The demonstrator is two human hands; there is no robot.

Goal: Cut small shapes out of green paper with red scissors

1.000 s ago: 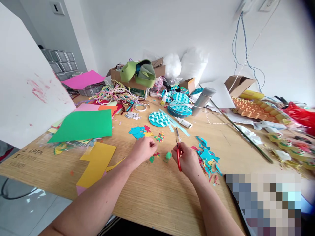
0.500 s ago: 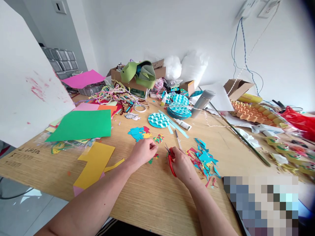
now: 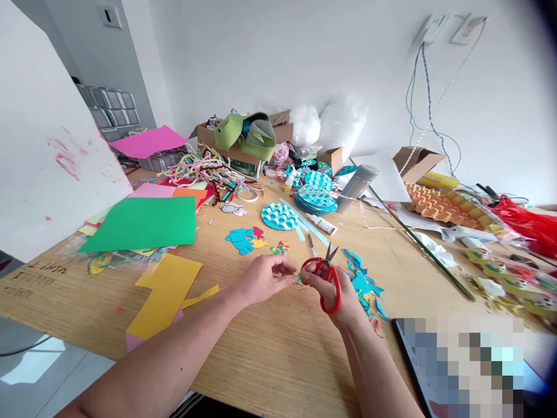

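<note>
My right hand (image 3: 333,289) grips small red-handled scissors (image 3: 327,276) with the blades pointing up and away. My left hand (image 3: 261,278) pinches a tiny green paper scrap (image 3: 296,279) and meets the right hand's fingertips over the wooden table (image 3: 270,348). Just beyond the hands lie a blue paper fish cutout (image 3: 242,238), a small multicoloured cutout (image 3: 281,248) and a thin pen-like tool (image 3: 311,244). Blue and red paper offcuts (image 3: 364,284) lie right of my right hand.
A green sheet (image 3: 143,223) and yellow sheets (image 3: 167,287) lie at left. Blue scale-pattern discs (image 3: 279,215), a glue tube (image 3: 322,224), a grey bottle (image 3: 357,181), cardboard boxes (image 3: 243,145) and twisted paper strips crowd the back. A long green stick (image 3: 422,244) runs diagonally at right.
Both hands lifted off the table and came together. The scissors turned from lying along the table to pointing up, and the left hand picked up the small green scrap.
</note>
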